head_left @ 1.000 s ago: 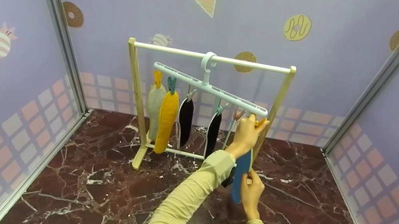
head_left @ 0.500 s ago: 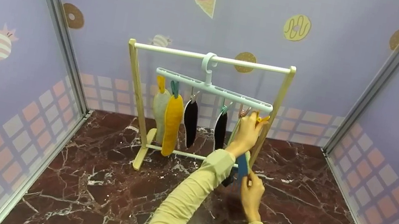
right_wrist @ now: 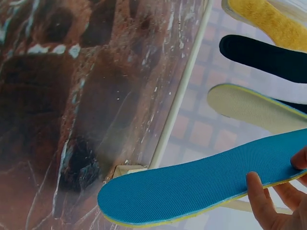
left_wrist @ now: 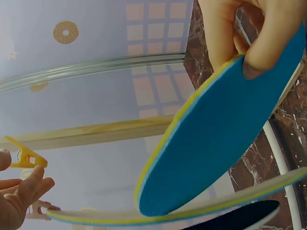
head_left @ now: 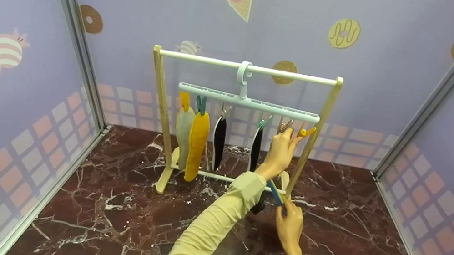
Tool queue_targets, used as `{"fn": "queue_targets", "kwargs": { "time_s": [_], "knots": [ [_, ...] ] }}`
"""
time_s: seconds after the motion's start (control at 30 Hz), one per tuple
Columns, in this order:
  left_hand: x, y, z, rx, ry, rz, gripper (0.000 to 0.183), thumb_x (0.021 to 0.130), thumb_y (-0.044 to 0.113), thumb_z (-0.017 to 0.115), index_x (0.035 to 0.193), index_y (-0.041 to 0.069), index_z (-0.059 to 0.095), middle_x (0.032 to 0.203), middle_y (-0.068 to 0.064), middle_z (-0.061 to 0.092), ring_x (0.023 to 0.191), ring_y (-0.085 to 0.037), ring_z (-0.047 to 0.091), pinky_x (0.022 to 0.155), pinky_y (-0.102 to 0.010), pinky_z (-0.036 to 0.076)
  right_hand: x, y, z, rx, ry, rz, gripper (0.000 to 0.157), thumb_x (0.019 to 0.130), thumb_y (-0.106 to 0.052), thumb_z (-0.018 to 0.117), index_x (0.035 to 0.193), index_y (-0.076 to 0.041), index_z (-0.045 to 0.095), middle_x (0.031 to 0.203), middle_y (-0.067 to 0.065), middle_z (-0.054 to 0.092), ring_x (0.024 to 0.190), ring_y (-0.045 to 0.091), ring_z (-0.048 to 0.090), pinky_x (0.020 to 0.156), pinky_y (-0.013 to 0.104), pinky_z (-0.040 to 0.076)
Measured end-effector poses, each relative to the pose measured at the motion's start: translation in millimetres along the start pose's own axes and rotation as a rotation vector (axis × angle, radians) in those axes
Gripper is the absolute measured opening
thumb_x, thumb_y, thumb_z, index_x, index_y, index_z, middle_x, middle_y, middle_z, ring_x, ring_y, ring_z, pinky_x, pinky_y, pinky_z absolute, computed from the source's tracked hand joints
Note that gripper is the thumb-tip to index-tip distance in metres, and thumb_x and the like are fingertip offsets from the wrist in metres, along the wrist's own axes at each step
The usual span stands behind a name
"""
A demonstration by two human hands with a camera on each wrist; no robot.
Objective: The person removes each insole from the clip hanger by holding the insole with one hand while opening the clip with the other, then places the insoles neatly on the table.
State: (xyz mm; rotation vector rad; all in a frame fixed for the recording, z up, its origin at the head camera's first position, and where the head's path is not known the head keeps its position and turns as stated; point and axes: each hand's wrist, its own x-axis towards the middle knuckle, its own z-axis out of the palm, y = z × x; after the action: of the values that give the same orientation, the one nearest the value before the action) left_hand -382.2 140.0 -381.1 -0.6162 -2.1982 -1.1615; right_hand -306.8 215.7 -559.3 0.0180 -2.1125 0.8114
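My right hand (head_left: 291,224) pinches a blue insole (head_left: 276,193) by its edge, low beside the rack. In the right wrist view the ribbed blue face of the insole (right_wrist: 192,184) shows, with a yellow rim. Up at the right end of the white hanger (head_left: 249,102), my left hand (head_left: 281,150) has its fingertips right at an orange-yellow clothes peg (head_left: 305,132), whose jaws bite on nothing. Behind that hand hangs a cream insole with a yellow and blue edge (left_wrist: 168,218). From other pegs hang a grey insole (head_left: 181,136), a yellow fuzzy insole (head_left: 196,145) and black insoles (head_left: 218,142).
The hanger hooks over the top bar (head_left: 201,59) of a wooden rack, whose post (head_left: 321,115) rises just right of the left hand. A lower rail (head_left: 219,176) runs near the dark red marble surface (head_left: 137,223). Patterned walls (head_left: 373,55) surround three sides.
The blue insole has come down and away from the orange-yellow peg in my right hand, tilting as it goes. The hanger's right end has risen, bringing it level, and the peg has moved up.
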Motion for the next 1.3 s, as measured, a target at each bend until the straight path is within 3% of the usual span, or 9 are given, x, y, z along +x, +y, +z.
{"fn": "queue_targets", "kwargs": {
  "time_s": [0.13, 0.2, 0.37, 0.63, 1.1, 1.3],
  "knots": [
    [-2.6, -4.4, -3.1, -0.012, -0.004, -0.013, 0.021, 0.089, 0.02, 0.052, 0.091, 0.0, 0.056, 0.063, -0.008, 0.054, 0.055, -0.013, 0.046, 0.047, -0.02, 0.036, -1, 2, -0.1, 0.004, -0.015, -0.003, 0.027, 0.07, 0.002, 0.061, 0.096, -0.004, 0.068, 0.091, 0.012, 0.068, 0.074, 0.031, 0.056, 0.065, 0.045, 0.045],
    [-4.0, -6.6, -4.9, -0.015, -0.01, -0.025, 0.023, 0.089, 0.022, 0.051, 0.095, 0.0, 0.057, 0.067, -0.01, 0.058, 0.056, -0.014, 0.051, 0.048, -0.02, 0.039, -1, 3, -0.5, 0.008, -0.024, -0.004, 0.028, 0.07, 0.002, 0.062, 0.097, -0.005, 0.068, 0.095, 0.012, 0.068, 0.075, 0.031, 0.057, 0.067, 0.044, 0.045],
    [-7.3, -12.5, -8.5, 0.011, 0.002, -0.037, 0.026, 0.09, 0.023, 0.051, 0.103, 0.002, 0.06, 0.087, -0.012, 0.068, 0.077, -0.019, 0.065, 0.066, -0.024, 0.051, -2, 3, -0.8, -0.003, -0.036, -0.01, 0.029, 0.07, 0.001, 0.062, 0.098, -0.006, 0.068, 0.096, 0.012, 0.068, 0.075, 0.031, 0.056, 0.067, 0.044, 0.045],
    [-8.9, -19.5, -15.7, 0.051, 0.016, -0.063, 0.028, 0.092, 0.023, 0.046, 0.108, 0.006, 0.061, 0.098, -0.007, 0.069, 0.089, -0.015, 0.066, 0.078, -0.024, 0.051, -1, 0, 2.0, -0.027, -0.063, -0.034, 0.029, 0.07, 0.001, 0.062, 0.097, -0.008, 0.068, 0.09, 0.012, 0.068, 0.072, 0.03, 0.054, 0.061, 0.044, 0.045],
    [-17.0, -32.4, -23.0, 0.047, 0.097, -0.05, 0.024, 0.09, 0.018, 0.048, 0.104, 0.005, 0.062, 0.087, -0.005, 0.07, 0.076, -0.015, 0.066, 0.067, -0.024, 0.052, -4, -4, 8.2, -0.052, -0.125, -0.129, 0.035, 0.07, -0.001, 0.066, 0.102, -0.016, 0.068, 0.091, 0.005, 0.068, 0.079, 0.025, 0.054, 0.06, 0.042, 0.048],
    [-18.0, -40.8, -26.3, 0.011, 0.11, -0.065, 0.024, 0.089, 0.018, 0.047, 0.103, 0.006, 0.063, 0.087, -0.003, 0.07, 0.077, -0.013, 0.066, 0.071, -0.025, 0.052, -7, -5, 10.3, -0.066, -0.165, -0.145, 0.037, 0.07, -0.002, 0.066, 0.104, -0.016, 0.067, 0.092, 0.004, 0.068, 0.086, 0.024, 0.057, 0.06, 0.042, 0.049]
  ]
}}
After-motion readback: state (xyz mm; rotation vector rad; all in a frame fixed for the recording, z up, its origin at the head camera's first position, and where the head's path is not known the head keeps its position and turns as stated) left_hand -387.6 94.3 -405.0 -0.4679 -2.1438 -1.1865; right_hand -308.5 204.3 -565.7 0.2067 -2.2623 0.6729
